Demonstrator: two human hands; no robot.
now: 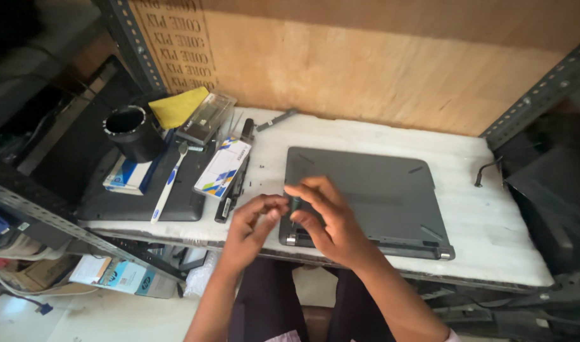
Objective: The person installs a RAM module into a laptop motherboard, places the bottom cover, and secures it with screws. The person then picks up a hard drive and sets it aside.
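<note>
Head view, looking down on a white foam-covered workbench (492,228) backed by a plywood panel (366,69). Dark grey laptop lying closed and bottom-up (378,190) sits flat at bench centre, hinge edge toward the person at 6 o'clock. Both hands meet over its near-left corner. Right hand (331,221) rests partly on the laptop base, fingers pinched around a small dark screwdriver handle (295,204) held roughly upright, tip down at the laptop's left edge. Left hand (249,231) comes in from 7 o'clock, fingers curled, fingertips touching or just beside the same handle; whether it truly grips it I cannot tell. At 9 o'clock from the laptop, a few tiny dark specks on the foam, possibly screws, too small to be sure. Further toward 9 o'clock: a long black bar-shaped part (233,190) lying on the bench, a white box with blue and yellow print (222,168) leaning over it, then a second flat dark slab (144,196) carrying a white-and-blue toothbrush (166,187), a blue-and-white carton (128,174) and a black cylindrical cup (133,132). At 10 o'clock, a yellow cloth (179,106) beside a clear plastic case (206,119). At 3 o'clock, a small bent black metal piece (486,171) near the bench's right edge.
</note>
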